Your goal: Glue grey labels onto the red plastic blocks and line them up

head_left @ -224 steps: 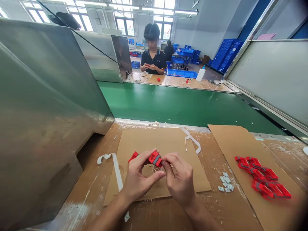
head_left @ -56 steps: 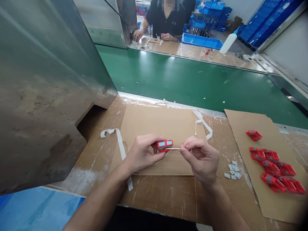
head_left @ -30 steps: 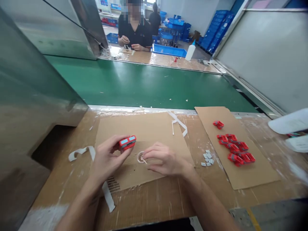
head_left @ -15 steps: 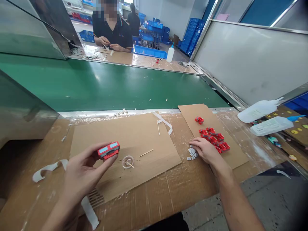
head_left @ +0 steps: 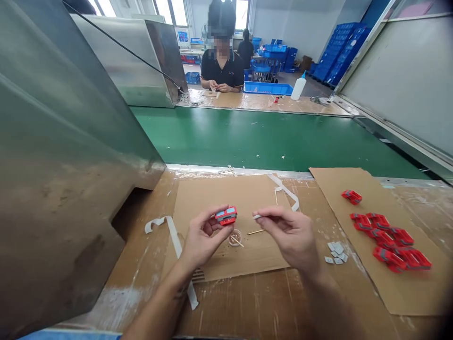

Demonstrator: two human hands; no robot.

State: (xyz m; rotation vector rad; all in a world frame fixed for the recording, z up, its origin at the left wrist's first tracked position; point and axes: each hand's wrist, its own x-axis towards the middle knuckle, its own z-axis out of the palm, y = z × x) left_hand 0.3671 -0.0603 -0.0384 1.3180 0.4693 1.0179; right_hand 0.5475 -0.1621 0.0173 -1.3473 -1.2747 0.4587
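Note:
Between the thumb and fingers of my left hand [head_left: 205, 236] is a red and grey toy car part [head_left: 226, 216] with pale blue panels. My right hand [head_left: 292, 236] pinches a small pale grey piece [head_left: 256, 216] a short way to its right, not touching it. Below the car part, a small round dish [head_left: 235, 237] with a stick leaning in it stands on the cardboard sheet [head_left: 255, 193]. Several flat grey pieces [head_left: 338, 252] lie in a loose pile to the right of my right hand.
Several red parts [head_left: 385, 236] lie on the right cardboard sheet [head_left: 339, 182]. A metal housing [head_left: 78, 165] rises at left. Past the green belt [head_left: 247, 137], a person [head_left: 222, 71] sits near a white bottle [head_left: 298, 87]. White tape strips [head_left: 173, 236] lie at left.
My right hand has left the pile of grey pieces and moved in beside the car part, now with one piece in its fingers. The camera view has turned left.

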